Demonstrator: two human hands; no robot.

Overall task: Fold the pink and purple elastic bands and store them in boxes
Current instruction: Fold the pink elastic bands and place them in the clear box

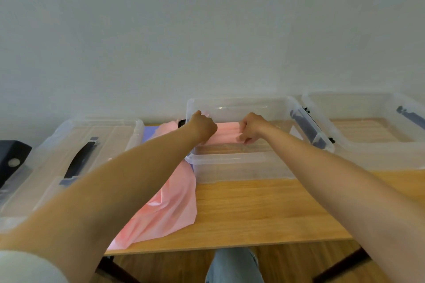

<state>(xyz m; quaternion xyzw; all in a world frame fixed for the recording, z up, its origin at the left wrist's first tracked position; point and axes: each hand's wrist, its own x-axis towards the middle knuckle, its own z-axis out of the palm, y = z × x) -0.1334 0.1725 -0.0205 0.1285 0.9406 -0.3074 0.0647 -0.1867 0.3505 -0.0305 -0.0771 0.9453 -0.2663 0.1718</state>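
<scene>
Fingers (pixel 245 139) of both hands curled round folded pink band (pixel 226 133) inside middle clear box (pixel 241 167). Nearer: wood floor, pale wooden worktop (pixel 264 209), loose pink band (pixel 170 209) draped leftward. Beyond: lids, purple band (pixel 149 132), plain white wall.

Both arms stretched forward | left hand (pixel 203 127) fisted, knuckles up | right hand (pixel 250 127) fingers curled, pinching downward
</scene>
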